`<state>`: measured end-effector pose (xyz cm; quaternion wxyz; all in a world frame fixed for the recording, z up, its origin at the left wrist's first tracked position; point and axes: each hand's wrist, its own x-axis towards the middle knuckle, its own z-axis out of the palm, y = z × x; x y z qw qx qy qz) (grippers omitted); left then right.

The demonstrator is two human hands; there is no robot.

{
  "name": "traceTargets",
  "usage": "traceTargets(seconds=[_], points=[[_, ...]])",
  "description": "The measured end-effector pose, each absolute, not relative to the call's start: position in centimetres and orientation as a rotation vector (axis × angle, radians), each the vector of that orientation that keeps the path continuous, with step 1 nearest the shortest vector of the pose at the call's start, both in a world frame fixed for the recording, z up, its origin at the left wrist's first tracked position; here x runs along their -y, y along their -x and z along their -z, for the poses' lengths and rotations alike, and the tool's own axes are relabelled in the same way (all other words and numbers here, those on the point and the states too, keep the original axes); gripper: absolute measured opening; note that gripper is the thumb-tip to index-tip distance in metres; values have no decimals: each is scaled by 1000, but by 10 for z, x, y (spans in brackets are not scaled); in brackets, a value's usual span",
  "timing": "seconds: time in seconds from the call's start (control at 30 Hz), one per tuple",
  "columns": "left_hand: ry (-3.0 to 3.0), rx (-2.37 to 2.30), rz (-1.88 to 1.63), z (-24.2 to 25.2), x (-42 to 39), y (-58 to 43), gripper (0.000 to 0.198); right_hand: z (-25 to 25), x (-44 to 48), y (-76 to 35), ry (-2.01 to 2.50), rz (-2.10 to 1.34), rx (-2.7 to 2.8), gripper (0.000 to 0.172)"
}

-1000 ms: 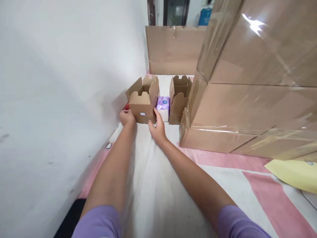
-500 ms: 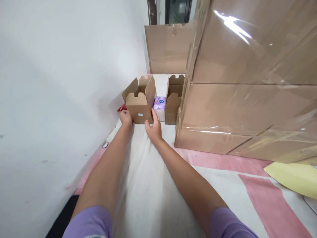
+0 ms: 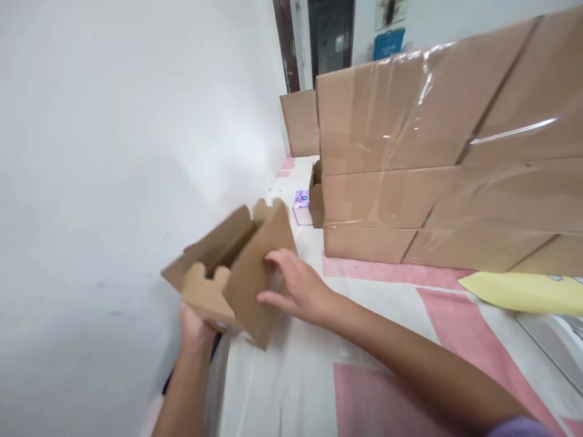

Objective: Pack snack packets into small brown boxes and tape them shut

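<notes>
A small brown cardboard box (image 3: 214, 297) with its top flaps up is tilted above the bed or table, blurred by motion. My left hand (image 3: 195, 328) is closed on its near lower left side, the fingers mostly hidden beneath the cardboard. At the box's right flap, my right hand (image 3: 300, 288) has its thumb and forefinger spread apart; it seems to touch the flap without gripping it. Farther back lies a purple-and-white tissue pack (image 3: 302, 208), beside a second small cardboard box (image 3: 316, 203).
Large taped cardboard boxes (image 3: 387, 200) form a wall on the right. A white wall (image 3: 113, 182) runs close along the left. A pink-and-white cloth (image 3: 378, 388) covers the surface. A yellow sheet (image 3: 514, 291) and a grey-white object (image 3: 551, 340) lie at the right.
The small box has come off the surface, nearer to me, and now tilts. My left hand carries it, while my right hand has spread along its side flap. The view has swung too.
</notes>
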<state>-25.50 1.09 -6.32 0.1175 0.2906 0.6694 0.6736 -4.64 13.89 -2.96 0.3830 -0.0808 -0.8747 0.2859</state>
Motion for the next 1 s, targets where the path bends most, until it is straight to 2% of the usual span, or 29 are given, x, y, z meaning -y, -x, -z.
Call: traceTargets(seconds=[0.03, 0.07, 0.1, 0.13, 0.17, 0.27, 0.3, 0.4, 0.5, 0.67, 0.8, 0.9, 1.0], points=[[-813, -1855, -1985, 68, 4, 240, 57, 27, -122, 20, 241, -515, 2234, 76], [-778, -1736, -1993, 74, 15, 224, 57, 24, -108, -7, 294, -304, 2235, 88], [-747, -1621, -1991, 80, 21, 207, 56, 20, -94, -33, 319, -132, 2258, 92], [-727, -1521, -1973, 86, 24, 190, 55, 17, -81, -58, 314, 2, 2294, 88], [-712, -1428, -1943, 91, 24, 173, 52, 13, -67, -81, 295, 103, 2333, 76], [-671, -1202, -1842, 101, 17, 126, 38, 4, -25, -137, 264, 284, 2411, 22], [-652, -1148, -1818, 102, 14, 114, 33, 3, -11, -150, 301, 333, 2421, 9], [-568, -1066, -1834, 101, 11, 96, 28, 5, 18, -178, 453, 426, 2463, 16], [-489, -1065, -1976, 87, 19, 98, 30, 9, 27, -188, 555, 427, 2461, 16], [-601, -1070, -2237, 22, 54, 109, 36, 12, 20, -181, 620, 387, 2454, 20], [-868, -1134, -2264, -21, 74, 96, 39, 14, 21, -174, 681, 357, 2438, 25], [-1098, -1225, -2185, -19, 66, 70, 50, 15, 26, -172, 701, 336, 2419, 24], [-1384, -1326, -2012, 2, 44, 37, 46, 17, 29, -170, 698, 344, 2406, 18]])
